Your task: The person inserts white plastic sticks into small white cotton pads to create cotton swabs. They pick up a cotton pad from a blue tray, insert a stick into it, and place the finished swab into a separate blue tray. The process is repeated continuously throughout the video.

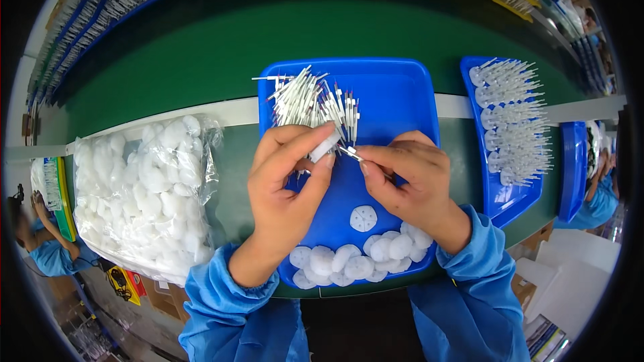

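Over a blue tray, my left hand pinches a white round disc, seen nearly edge-on, between thumb and fingers. My right hand grips a thin white stick by its end, and its other end points at the disc. Whether stick and disc touch, I cannot tell. Behind my left hand lies a heap of thin white sticks, some with reddish tips. White discs with small holes overlap along the tray's near edge. One disc lies apart, flat on the tray.
A clear plastic bag full of white discs lies on the left. To the right, a blue tray holds rows of discs with sticks attached. More filled trays line the far edge. Other people sit at both sides.
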`<state>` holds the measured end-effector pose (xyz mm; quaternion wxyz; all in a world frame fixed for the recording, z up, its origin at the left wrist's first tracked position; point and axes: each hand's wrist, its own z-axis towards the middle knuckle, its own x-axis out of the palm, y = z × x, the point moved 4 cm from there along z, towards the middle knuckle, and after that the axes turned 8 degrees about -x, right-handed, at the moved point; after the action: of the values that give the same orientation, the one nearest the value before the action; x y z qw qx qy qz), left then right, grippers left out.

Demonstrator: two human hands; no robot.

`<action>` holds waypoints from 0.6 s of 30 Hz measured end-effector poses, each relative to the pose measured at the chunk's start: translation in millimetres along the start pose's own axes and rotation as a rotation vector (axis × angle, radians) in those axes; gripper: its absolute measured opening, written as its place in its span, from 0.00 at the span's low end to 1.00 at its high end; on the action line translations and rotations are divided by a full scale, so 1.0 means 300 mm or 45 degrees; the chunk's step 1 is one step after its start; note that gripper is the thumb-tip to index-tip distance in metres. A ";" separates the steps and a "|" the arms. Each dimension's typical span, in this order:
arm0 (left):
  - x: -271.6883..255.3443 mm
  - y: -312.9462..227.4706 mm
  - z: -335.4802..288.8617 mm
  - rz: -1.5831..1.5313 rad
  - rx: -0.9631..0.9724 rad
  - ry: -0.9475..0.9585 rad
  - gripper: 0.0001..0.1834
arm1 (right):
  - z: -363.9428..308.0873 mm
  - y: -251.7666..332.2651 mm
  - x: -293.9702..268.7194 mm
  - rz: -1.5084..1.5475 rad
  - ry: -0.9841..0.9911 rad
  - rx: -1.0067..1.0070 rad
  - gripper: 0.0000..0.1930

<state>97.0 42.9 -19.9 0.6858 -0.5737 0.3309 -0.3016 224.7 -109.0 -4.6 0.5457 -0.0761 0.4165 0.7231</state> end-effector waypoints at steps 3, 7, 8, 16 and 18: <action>0.008 -0.004 0.000 0.068 0.057 -0.018 0.21 | 0.002 0.013 0.008 0.044 0.018 0.090 0.11; 0.014 0.005 0.006 0.118 0.084 -0.036 0.22 | -0.005 0.002 0.012 0.041 0.056 0.137 0.11; 0.012 0.010 0.006 0.155 0.087 -0.029 0.23 | -0.006 -0.002 0.007 0.022 0.084 0.136 0.11; 0.039 -0.005 -0.011 0.345 0.029 -0.012 0.26 | -0.013 -0.021 0.018 -0.106 0.034 0.145 0.08; 0.040 0.001 -0.017 0.363 0.020 -0.035 0.26 | 0.017 -0.008 0.008 -0.272 0.033 -0.006 0.08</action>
<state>100.1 30.4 -22.3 0.7307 -0.5194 0.3974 -0.1958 227.7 -103.6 -3.8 0.6139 -0.1307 0.4114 0.6609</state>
